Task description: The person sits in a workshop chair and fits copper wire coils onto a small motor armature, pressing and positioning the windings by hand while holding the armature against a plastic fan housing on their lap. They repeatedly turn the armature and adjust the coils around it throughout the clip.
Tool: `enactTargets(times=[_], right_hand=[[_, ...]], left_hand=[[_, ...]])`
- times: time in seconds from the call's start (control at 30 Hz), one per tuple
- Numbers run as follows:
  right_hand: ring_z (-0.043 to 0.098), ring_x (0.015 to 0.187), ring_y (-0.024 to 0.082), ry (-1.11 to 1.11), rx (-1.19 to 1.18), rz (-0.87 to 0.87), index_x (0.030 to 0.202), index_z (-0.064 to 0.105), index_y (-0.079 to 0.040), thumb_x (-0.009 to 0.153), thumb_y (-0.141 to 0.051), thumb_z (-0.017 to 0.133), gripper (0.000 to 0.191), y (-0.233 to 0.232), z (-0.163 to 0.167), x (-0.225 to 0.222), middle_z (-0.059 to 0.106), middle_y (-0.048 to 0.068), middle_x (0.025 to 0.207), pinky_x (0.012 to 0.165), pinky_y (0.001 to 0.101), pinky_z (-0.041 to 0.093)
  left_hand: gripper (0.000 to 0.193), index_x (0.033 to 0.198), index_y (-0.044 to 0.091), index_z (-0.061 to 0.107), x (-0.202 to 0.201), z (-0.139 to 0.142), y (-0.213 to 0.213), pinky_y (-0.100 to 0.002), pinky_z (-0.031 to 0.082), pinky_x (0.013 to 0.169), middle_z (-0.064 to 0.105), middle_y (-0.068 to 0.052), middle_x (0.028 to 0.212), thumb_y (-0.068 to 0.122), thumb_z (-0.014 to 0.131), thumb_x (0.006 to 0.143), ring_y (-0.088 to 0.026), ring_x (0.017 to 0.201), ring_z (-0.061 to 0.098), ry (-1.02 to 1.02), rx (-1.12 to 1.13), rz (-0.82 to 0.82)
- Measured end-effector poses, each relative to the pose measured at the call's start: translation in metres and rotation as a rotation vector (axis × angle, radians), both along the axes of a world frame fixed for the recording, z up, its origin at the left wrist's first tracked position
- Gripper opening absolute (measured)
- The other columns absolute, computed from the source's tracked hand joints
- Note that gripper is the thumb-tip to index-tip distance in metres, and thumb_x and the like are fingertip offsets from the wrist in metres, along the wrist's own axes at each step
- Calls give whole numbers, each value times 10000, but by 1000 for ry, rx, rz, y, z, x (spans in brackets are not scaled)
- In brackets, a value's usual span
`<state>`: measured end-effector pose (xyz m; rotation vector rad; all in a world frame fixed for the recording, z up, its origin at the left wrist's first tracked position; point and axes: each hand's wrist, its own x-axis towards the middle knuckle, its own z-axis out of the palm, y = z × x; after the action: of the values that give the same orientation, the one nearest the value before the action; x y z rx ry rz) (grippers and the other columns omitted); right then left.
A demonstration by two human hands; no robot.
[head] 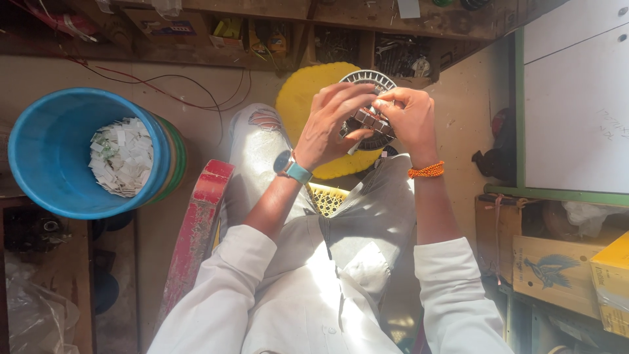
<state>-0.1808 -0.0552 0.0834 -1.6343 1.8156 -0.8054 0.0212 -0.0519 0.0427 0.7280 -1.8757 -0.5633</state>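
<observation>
Slotted metal ring (pixel 367 82) held over the lap, above a yellow disc (pixel 303 98), both hands closed on it — left hand (pixel 331 124) pinching its near edge, right hand (pixel 409 118) gripping its right side. Judged risk: small slot pieces slipping from the fingers to the floor. Left, a blue bucket (pixel 39 157) of paper slips; right, cardboard boxes (pixel 557 269) crowd the knee.

Bucket (pixel 46 157) left of hands (pixel 367 121); paper scraps (pixel 121 156), seemingly, inside it.
</observation>
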Motion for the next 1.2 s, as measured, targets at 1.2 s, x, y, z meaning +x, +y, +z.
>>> enactTargets(times=[1.2], right_hand=[[728,812,189,114,-373,31,1032,717,1,916,41,734,124,90,2,37,738,105,935,746,309,564]], left_hand=[[335,1099,221,772,-5,-6,-49,-416,405,984,679,31,1115,175,857,778,-240,1051,561,-103,166,-454]])
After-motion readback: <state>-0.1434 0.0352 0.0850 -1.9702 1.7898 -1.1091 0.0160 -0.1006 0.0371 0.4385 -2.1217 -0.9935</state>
